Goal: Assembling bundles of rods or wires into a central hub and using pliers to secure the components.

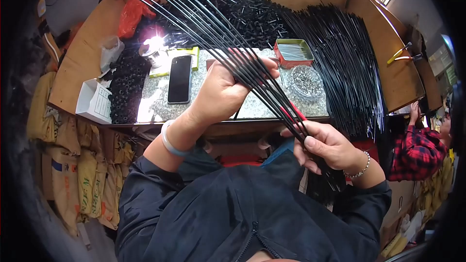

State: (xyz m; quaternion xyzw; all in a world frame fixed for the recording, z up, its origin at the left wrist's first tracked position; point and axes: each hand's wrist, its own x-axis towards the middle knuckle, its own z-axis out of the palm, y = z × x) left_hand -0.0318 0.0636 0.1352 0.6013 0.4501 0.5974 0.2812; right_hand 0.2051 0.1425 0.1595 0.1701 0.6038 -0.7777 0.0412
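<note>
The bundle of thin black rods is held slantwise above the counter, its upper ends fanned out toward the upper left and its lower part gathered near the front edge. The left hand is partly closed around the middle of the bundle, fingers curled about the rods; the right hand grips the lower part — thumb pressed on top, the other fingers bent beneath. On the speckled surface a dark phone lies left of the rods, and to their right sit a red-and-green tin of thin pale pieces and, just below it, a clear round dish of small shiny parts. Farther right lies a large pile of similar rods — behind, a heap of short black pieces.
</note>
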